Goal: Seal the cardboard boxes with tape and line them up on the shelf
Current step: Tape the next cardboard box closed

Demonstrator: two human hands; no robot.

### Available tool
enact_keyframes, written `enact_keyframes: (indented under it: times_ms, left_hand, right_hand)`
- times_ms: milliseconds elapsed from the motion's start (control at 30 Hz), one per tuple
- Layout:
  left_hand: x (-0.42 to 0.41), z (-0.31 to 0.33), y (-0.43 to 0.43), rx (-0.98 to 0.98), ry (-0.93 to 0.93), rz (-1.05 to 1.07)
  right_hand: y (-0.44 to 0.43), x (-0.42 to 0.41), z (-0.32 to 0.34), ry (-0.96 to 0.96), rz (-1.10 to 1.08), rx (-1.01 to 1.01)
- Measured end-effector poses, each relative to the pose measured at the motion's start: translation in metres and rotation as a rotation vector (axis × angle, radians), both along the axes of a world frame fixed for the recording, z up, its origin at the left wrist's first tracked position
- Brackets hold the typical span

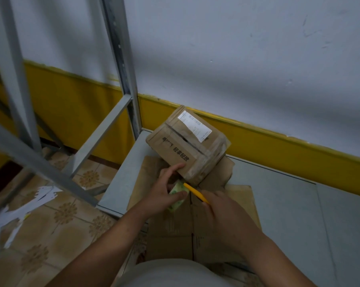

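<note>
A small brown cardboard box [187, 141] with a white label and black print sits on top of flattened cardboard [175, 230] on the grey shelf [288, 204]. My left hand [164, 191] grips a roll of clear tape [178, 195] with a greenish core, its index finger touching the box's near edge. My right hand [222, 212] holds a yellow cutter [195, 195], whose tip points at the tape just below the box.
Grey metal shelf posts [123, 65] rise at the left. The wall behind is white over a yellow band [278, 146]. White paper scraps [19, 214] lie on the patterned tile floor at the lower left.
</note>
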State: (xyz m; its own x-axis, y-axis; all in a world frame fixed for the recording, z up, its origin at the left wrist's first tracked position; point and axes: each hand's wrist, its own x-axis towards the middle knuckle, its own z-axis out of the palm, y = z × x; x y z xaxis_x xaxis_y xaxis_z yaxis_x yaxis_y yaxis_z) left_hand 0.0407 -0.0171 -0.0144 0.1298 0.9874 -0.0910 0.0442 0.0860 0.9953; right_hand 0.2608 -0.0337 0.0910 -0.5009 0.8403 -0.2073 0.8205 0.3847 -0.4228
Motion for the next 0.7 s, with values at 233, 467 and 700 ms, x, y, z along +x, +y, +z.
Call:
enact_keyframes:
  times_ms: [233,467,700]
  left_hand:
    - [0.001,-0.003,-0.004,-0.046,-0.069,0.008]
    - [0.001,-0.003,-0.001,-0.089,-0.049,0.000]
    - [0.010,-0.020,-0.011,-0.235,-0.144,0.152]
  right_hand:
    - [0.029,0.011,0.006,0.442,-0.186,0.171]
    - [0.111,-0.050,-0.005,0.248,0.082,0.260]
    - [0.134,-0.053,-0.032,0.136,-0.037,0.219]
